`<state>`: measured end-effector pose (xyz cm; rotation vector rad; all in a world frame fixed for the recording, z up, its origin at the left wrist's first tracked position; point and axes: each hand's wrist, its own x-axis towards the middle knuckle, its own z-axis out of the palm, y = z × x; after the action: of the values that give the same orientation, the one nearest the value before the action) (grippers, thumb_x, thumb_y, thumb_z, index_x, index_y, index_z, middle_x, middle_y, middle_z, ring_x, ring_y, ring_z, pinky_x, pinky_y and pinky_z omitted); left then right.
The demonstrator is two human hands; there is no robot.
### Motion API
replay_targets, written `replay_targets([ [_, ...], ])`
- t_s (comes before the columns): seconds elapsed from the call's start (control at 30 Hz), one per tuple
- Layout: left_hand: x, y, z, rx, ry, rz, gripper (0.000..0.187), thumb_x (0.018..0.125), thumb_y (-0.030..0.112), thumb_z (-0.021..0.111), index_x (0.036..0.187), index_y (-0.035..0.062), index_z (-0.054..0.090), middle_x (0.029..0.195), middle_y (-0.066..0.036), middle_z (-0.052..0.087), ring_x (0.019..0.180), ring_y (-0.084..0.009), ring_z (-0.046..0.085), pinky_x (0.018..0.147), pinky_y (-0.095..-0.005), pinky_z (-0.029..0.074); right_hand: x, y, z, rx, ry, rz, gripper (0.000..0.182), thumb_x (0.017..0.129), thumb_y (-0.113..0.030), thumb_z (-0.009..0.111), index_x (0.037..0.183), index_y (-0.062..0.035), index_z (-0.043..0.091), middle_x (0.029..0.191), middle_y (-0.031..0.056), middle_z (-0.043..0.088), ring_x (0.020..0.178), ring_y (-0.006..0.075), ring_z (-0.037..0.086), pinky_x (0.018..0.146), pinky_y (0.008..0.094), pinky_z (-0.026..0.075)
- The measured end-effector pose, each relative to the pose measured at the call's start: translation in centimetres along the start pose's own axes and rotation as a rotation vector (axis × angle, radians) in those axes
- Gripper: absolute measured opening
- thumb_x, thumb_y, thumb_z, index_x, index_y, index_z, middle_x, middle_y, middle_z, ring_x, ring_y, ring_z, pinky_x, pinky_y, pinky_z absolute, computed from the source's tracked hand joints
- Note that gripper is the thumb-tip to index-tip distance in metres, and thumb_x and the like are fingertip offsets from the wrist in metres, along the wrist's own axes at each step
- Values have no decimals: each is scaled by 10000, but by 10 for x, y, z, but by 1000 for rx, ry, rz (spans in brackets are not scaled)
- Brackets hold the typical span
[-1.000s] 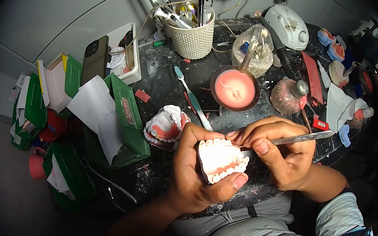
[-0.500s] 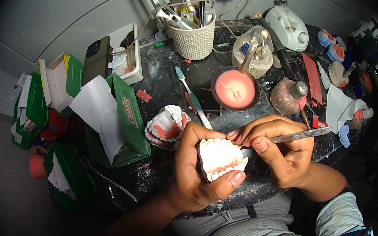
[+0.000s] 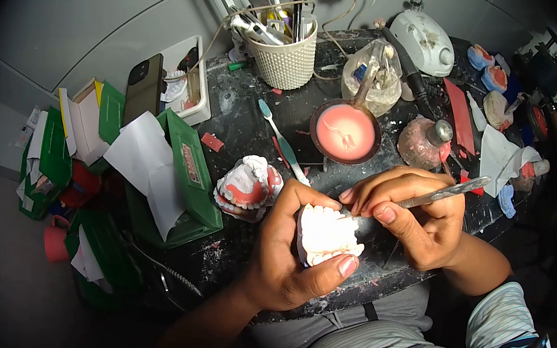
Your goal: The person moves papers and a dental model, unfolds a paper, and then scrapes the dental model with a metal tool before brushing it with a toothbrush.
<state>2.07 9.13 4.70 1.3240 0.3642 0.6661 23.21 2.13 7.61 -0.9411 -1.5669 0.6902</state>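
Observation:
My left hand (image 3: 295, 255) is closed round a dental cast (image 3: 326, 234), its thumb along the near side and its index finger over the far side. The cast is white, brightly lit, with a row of teeth along its edge. My right hand (image 3: 412, 216) pinches a thin metal wax carving knife (image 3: 444, 192). The knife's narrow tip reaches the right edge of the cast, and its broad end sticks out to the right. Just beyond my left hand sits another cast (image 3: 249, 186) with pink wax and teeth on it.
A pan of melted pink wax (image 3: 345, 131) stands behind my hands, with a toothbrush (image 3: 280, 139) left of it. To the right are a stained glass burner (image 3: 422, 142) and a pink wax strip (image 3: 459, 117). Green boxes (image 3: 192, 177) line the left; a woven cup (image 3: 287, 61) holds tools.
The cast has turned slightly in my left hand. The knife's broad end has swung away from me a little, its tip staying at the cast.

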Motion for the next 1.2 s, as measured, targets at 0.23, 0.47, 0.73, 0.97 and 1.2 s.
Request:
replay_targets([
  [0.23, -1, 6, 0, 5, 0, -14, 558, 769, 175, 805, 1183, 30, 460, 1024, -68, 551, 907, -92, 534, 787, -292, 466, -4, 4, 7, 134, 71, -3, 67, 960, 42, 660, 1000, 95, 664, 945, 244, 720, 927, 326, 745, 898, 448, 605],
  [0.47, -1, 2, 3, -20, 21, 14, 586, 761, 142, 815, 1189, 30, 430, 1027, -77, 548, 916, -96, 535, 793, -301, 480, -4, 2, 8, 105, 60, 7, 68, 956, 54, 657, 1005, 100, 662, 951, 245, 719, 926, 321, 744, 906, 454, 605],
  [0.73, -3, -3, 7, -20, 70, 24, 559, 770, 139, 814, 1173, 36, 441, 1009, -69, 558, 909, -91, 535, 801, -293, 475, -3, 2, 8, 88, 44, -1, 66, 953, 66, 647, 1009, 96, 666, 955, 237, 718, 919, 313, 743, 901, 442, 604],
  [0.97, -1, 10, 0, -56, 22, -76, 480, 798, 233, 762, 1154, 22, 518, 957, -45, 588, 871, -90, 536, 779, -278, 454, -3, 0, 2, 70, 14, 14, 65, 944, 67, 655, 996, 101, 675, 949, 231, 719, 904, 304, 738, 868, 413, 603],
  [1.2, 0, 12, -4, -63, -21, -126, 506, 788, 268, 723, 1186, 11, 545, 965, -41, 600, 878, -96, 537, 775, -271, 442, 0, -5, 1, 31, -13, 3, 57, 932, 60, 672, 963, 103, 693, 929, 229, 720, 891, 291, 739, 848, 391, 604],
])
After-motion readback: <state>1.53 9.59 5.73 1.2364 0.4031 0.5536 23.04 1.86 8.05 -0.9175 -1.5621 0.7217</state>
